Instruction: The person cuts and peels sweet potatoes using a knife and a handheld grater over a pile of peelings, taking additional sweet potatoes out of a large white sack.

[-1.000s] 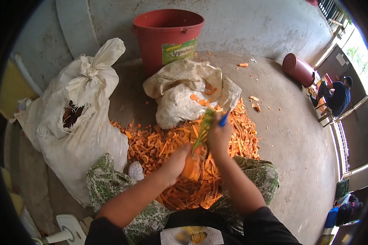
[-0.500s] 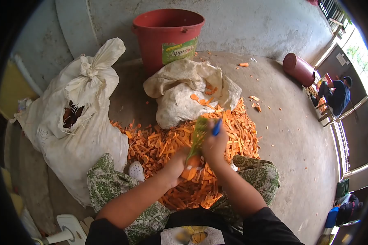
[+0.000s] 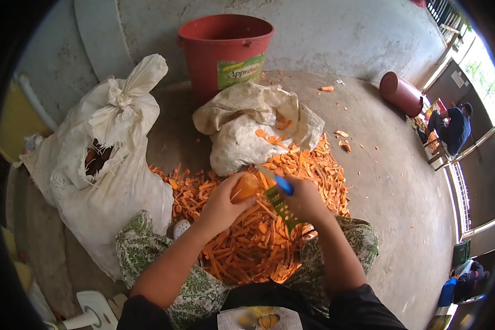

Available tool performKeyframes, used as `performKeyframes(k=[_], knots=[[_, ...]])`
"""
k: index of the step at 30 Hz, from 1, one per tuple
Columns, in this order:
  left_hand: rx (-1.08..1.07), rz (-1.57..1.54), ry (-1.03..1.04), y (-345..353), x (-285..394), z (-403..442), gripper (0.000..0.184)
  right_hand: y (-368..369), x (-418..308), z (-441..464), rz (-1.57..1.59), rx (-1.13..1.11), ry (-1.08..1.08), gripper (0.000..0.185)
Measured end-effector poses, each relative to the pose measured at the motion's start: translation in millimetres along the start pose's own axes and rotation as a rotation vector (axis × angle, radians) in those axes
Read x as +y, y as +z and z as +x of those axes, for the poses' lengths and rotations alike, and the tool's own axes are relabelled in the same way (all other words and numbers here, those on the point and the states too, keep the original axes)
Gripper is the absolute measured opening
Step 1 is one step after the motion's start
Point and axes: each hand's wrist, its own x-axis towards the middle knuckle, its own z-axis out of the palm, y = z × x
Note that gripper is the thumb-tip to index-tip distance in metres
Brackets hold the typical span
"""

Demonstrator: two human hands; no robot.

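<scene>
In my left hand [image 3: 219,204] is a thick orange carrot piece [image 3: 246,187], its rounded end facing up and right. My right hand [image 3: 307,201] is closed around a blue handle [image 3: 284,185]; a thin greyish blade seems to point from it toward the carrot, blurred. A green perforated strip [image 3: 281,210] hangs below the same hand, and how it joins the blue handle is unclear. Both hands are above a heap of orange peelings [image 3: 258,242] between my knees. The carrot and the blade are close together; contact cannot be made out.
A crumpled off-white sack [image 3: 236,140] lies behind the heap, before a red bucket [image 3: 225,55]. A full, torn white sack [image 3: 104,203] stands at left. At right, a reddish barrel [image 3: 396,93] lies tipped near a seated person [image 3: 456,129]. A carrot piece [image 3: 327,88] is on the floor.
My hands have moved apart and upward. The carrot has risen to the left and turned its end up; the green strip has swung from above the carrot to below my right hand.
</scene>
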Motion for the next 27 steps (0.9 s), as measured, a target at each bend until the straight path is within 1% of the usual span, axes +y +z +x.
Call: performKeyframes(k=[3,4,6,8,12,14,15,17,21,23,24,25,26,27], knots=[[0.002,-0.013,-0.02,-6,8,1,0.051,12,-2,-9,-0.03,-0.049,-0.05,0.018],[0.008,-0.019,-0.035,-6,9,1,0.048,14,-2,-11,-0.04,-0.088,-0.075,0.018],[0.016,-0.023,-0.051,-6,12,0,0.045,21,3,-10,-0.063,-0.06,-0.115,0.017],[0.017,0.168,-0.003,-7,16,0,0.043,26,4,-10,-0.076,-0.036,-0.108,0.015],[-0.025,0.156,0.065,-8,16,-1,0.042,26,7,-10,-0.085,-0.03,-0.102,0.015],[-0.042,0.188,0.112,-7,14,-2,0.049,28,8,-10,-0.054,-0.003,-0.095,0.014],[-0.043,0.188,0.114,-7,15,-3,0.049,30,10,-8,-0.054,-0.001,-0.095,0.014],[-0.016,0.142,0.149,-6,14,-4,0.045,36,15,-4,0.007,-0.003,-0.072,0.012],[-0.02,0.157,0.156,-8,15,-5,0.046,39,17,3,0.021,-0.059,-0.022,0.011],[0.008,0.155,0.203,-7,17,-5,0.047,41,16,6,0.183,-0.025,0.056,0.012],[0.005,0.16,0.202,-4,26,-10,0.047,47,38,18,0.189,-0.025,0.056,0.012],[-0.13,0.117,0.328,-1,42,-20,0.047,62,78,41,0.093,-0.032,0.155,0.015],[-0.27,0.07,0.456,1,51,-25,0.047,75,103,57,-0.002,-0.036,0.255,0.018],[-0.308,0.06,0.478,0,52,-25,0.049,77,100,58,-0.057,-0.088,0.231,0.022]])
